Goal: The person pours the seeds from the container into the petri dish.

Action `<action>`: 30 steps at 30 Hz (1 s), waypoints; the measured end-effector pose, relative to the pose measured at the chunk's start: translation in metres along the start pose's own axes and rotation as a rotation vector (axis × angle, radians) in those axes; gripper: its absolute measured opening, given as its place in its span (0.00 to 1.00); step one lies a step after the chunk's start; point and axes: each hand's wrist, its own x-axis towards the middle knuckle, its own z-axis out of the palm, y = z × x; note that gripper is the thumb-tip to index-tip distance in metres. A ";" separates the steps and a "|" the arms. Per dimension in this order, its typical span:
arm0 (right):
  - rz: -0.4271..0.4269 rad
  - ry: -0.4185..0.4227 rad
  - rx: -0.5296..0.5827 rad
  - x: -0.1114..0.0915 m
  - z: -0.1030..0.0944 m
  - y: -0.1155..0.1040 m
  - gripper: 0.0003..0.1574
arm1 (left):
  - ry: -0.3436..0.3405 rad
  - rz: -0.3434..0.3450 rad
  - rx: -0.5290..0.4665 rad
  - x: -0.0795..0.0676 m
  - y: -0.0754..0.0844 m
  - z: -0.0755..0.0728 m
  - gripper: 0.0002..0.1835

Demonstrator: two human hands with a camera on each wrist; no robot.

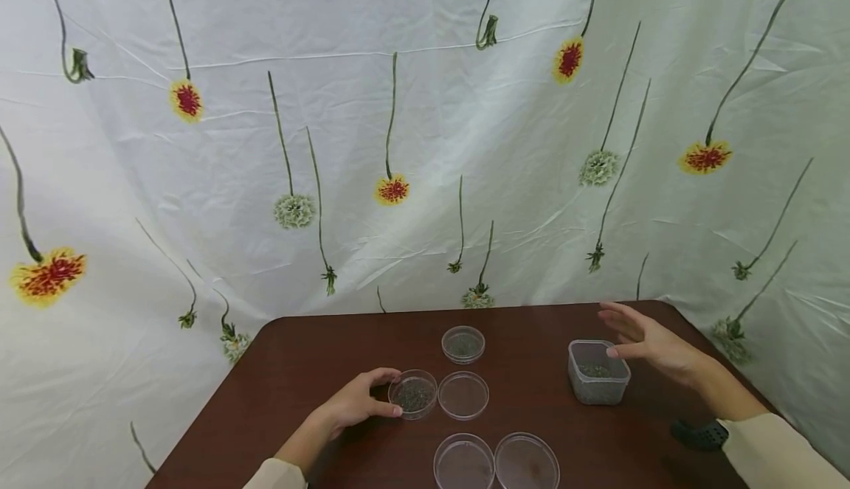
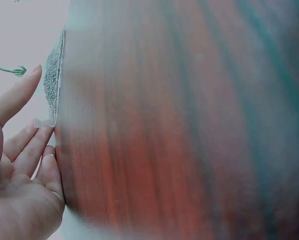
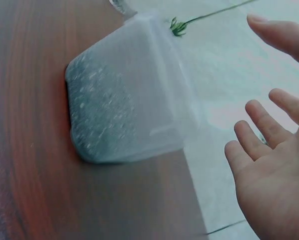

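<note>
My left hand (image 1: 355,402) holds the left side of a round clear petri dish (image 1: 413,394) with dark greenish dried flakes in it, thumb on the near side and index finger on the far side. In the left wrist view the fingers meet the edge of the dish (image 2: 52,85). My right hand (image 1: 654,345) hovers with spread fingers beside and above a square translucent plastic tub (image 1: 600,389), which holds similar flakes. The right wrist view has the hand (image 3: 274,165) apart from the tub (image 3: 124,95).
Beside the held dish lies a shallow clear dish (image 1: 463,395). Farther back stands another petri dish (image 1: 462,345) containing flakes. Two shallow clear dishes (image 1: 527,463) lie side by side at the front. A flower-print cloth (image 1: 425,142) hangs behind the brown table (image 1: 319,349).
</note>
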 end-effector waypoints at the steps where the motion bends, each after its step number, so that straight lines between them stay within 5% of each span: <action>1: -0.004 0.000 0.001 0.002 0.001 -0.003 0.54 | 0.000 -0.001 0.000 0.000 0.000 0.000 0.37; 10: -0.093 -0.010 0.024 0.016 0.018 -0.020 0.55 | -0.002 0.000 -0.003 -0.001 -0.001 0.000 0.36; 30: -0.199 -0.230 -0.081 0.060 0.075 -0.043 0.56 | -0.009 0.004 -0.003 0.001 -0.001 0.000 0.37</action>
